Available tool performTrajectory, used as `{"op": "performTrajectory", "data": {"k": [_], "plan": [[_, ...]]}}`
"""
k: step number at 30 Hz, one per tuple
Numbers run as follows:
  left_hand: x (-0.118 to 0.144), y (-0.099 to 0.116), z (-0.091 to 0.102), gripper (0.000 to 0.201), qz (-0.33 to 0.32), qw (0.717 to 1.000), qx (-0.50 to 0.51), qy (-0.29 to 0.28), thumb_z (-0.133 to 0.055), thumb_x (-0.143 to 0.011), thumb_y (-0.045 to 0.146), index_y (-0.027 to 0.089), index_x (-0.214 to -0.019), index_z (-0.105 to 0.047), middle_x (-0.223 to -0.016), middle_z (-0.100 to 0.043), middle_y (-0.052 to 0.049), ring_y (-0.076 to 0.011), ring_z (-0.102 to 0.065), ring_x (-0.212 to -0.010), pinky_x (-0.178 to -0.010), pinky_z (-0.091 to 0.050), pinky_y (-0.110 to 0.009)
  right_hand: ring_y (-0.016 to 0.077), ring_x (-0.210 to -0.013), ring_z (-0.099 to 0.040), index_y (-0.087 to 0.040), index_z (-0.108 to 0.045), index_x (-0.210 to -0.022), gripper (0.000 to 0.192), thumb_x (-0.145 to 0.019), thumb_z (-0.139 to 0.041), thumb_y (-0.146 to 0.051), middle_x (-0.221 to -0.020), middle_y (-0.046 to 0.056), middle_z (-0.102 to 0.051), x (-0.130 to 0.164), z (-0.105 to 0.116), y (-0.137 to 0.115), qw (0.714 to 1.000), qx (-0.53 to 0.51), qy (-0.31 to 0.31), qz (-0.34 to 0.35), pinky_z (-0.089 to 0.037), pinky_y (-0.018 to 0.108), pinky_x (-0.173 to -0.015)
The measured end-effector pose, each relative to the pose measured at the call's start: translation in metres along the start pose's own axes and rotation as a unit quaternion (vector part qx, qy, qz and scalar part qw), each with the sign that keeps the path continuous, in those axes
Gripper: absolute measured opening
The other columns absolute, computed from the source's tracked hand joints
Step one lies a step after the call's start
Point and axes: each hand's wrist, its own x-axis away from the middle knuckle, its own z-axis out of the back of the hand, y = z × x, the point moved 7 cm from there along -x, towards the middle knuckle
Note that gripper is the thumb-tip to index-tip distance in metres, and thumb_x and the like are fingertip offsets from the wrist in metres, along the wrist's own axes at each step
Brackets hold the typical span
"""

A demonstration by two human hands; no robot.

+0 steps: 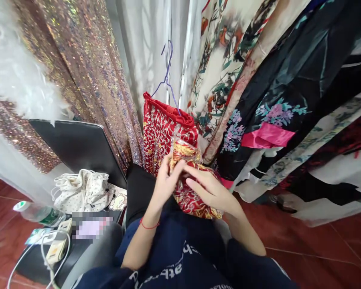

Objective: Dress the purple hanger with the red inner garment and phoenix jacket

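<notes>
A red garment with silver and gold embroidery hangs by its gathered red top edge from a purple wire hanger. Its lower part is gathered up over my lap, with a gold and red folded section raised between my hands. My left hand is closed on that section, thumb on the near side. Across from it, my right hand has its fingers stretched out, thumb and forefinger apart. The right fingertips meet the left thumb at the cloth. Whether anything small lies between the fingertips is hidden.
To the left, a black chair holds a dotted cloth pouch, a water bottle and a power strip with white cables. Sequinned fabric hangs behind it. At right hang dark embroidered garments and a floral one.
</notes>
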Motion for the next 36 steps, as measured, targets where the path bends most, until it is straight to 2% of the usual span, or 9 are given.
{"op": "performTrajectory", "data": {"k": [4, 7, 11, 14, 18, 21, 25, 30, 36], "plan": [[-0.008, -0.005, 0.028, 0.027, -0.024, 0.997, -0.057, 0.046, -0.061, -0.091, 0.049, 0.023, -0.092, -0.06, -0.085, -0.064, -0.001, -0.0168, -0.06, -0.077, -0.077, -0.052, -0.031, 0.0176, -0.093, -0.074, -0.023, -0.072, -0.11, 0.029, -0.099, -0.044, -0.023, -0.102, 0.005, -0.078, -0.008, 0.012, 0.02, 0.996, -0.022, -0.067, 0.057, -0.059, 0.032, -0.087], [-0.01, -0.005, 0.034, 0.03, -0.031, 0.997, -0.053, 0.05, -0.061, -0.089, 0.052, 0.023, -0.089, -0.064, -0.082, -0.066, -0.003, -0.0191, -0.061, -0.077, -0.074, -0.052, -0.032, 0.0155, -0.073, -0.07, -0.021, -0.068, -0.093, 0.025, -0.098, -0.044, -0.022, -0.081, 0.003, -0.073, -0.005, 0.047, 0.05, 0.998, 0.001, 0.056, -0.004, -0.056, 0.029, -0.071], [-0.002, 0.001, 0.03, 0.032, -0.032, 0.999, -0.04, -0.009, -0.063, -0.087, 0.053, 0.022, -0.088, -0.069, -0.082, -0.07, -0.004, -0.02, -0.064, -0.075, -0.07, -0.053, -0.032, 0.0218, -0.092, -0.068, -0.022, -0.06, -0.12, 0.03, -0.091, -0.051, -0.02, -0.106, 0.008, -0.069, -0.001, 0.062, 0.088, 0.986, 0.074, 0.148, -0.038, -0.056, 0.038, -0.082], [0.009, 0.016, 0.03, 0.037, -0.07, 0.993, -0.046, -0.081, -0.067, -0.082, 0.057, 0.021, -0.079, -0.07, -0.069, -0.067, -0.002, -0.0171, -0.059, -0.06, -0.058, -0.051, -0.03, 0.0281, -0.125, -0.057, -0.023, -0.046, -0.143, 0.058, -0.087, -0.056, -0.022, -0.138, 0.014, -0.057, -0.009, 0.037, 0.105, 0.995, 0.082, 0.051, 0.007, -0.047, 0.05, -0.107], [0.022, 0.028, 0.041, 0.041, -0.111, 0.986, -0.053, -0.114, -0.07, -0.075, 0.061, 0.021, -0.077, -0.072, -0.058, -0.06, -0.001, -0.0152, -0.052, -0.05, -0.052, -0.048, -0.03, 0.0324, -0.142, -0.042, -0.023, -0.05, -0.143, 0.061, -0.085, -0.064, -0.034, -0.147, 0.014, -0.053, -0.013, 0.003, 0.115, 0.994, 0.04, -0.094, 0.045, -0.035, 0.058, -0.117], [0.023, 0.021, 0.058, 0.038, -0.088, 0.994, -0.046, -0.046, -0.067, -0.079, 0.06, 0.022, -0.078, -0.072, -0.067, -0.064, -0.002, -0.0166, -0.056, -0.059, -0.056, -0.05, -0.03, 0.0302, -0.125, -0.058, -0.022, -0.057, -0.137, 0.062, -0.082, -0.07, -0.048, -0.133, 0.012, -0.065, -0.01, -0.006, 0.119, 0.986, -0.005, -0.166, 0.008, -0.046, 0.051, -0.109], [0.02, 0.017, 0.073, 0.024, -0.064, 0.995, -0.067, -0.02, -0.064, -0.085, 0.044, 0.023, -0.093, -0.073, -0.085, -0.07, -0.004, -0.0193, -0.064, -0.077, -0.072, -0.055, -0.032, 0.0166, -0.073, -0.064, -0.017, -0.071, -0.102, 0.043, -0.085, -0.065, -0.057, -0.088, 0.002, -0.073, -0.004, -0.006, 0.122, 0.966, -0.071, -0.232, -0.087, -0.053, 0.029, -0.07], [0.004, 0.036, 0.101, 0.037, -0.108, 0.98, -0.162, -0.032, -0.057, -0.081, 0.024, 0.023, -0.116, -0.067, -0.101, -0.072, -0.005, -0.0203, -0.066, -0.088, -0.08, -0.055, -0.034, 0.012, -0.053, -0.052, -0.017, -0.073, -0.083, 0.038, -0.089, -0.062, -0.053, -0.066, -0.002, -0.065, 0.002, 0.028, 0.097, 0.982, -0.085, -0.126, -0.114, -0.043, 0.025, -0.052], [-0.045, 0.077, 0.11, 0.017, -0.157, 0.919, -0.35, -0.097, -0.059, -0.076, 0.029, 0.019, -0.087, -0.067, -0.077, -0.065, -0.002, -0.0163, -0.057, -0.07, -0.07, -0.05, -0.031, 0.0192, -0.072, -0.069, -0.028, -0.075, -0.099, 0.017, -0.091, -0.062, -0.024, -0.081, 0.001, -0.075, 0.025, 0.056, -0.013, 0.997, -0.02, 0.019, 0.074, -0.055, 0.028, -0.067]]}}
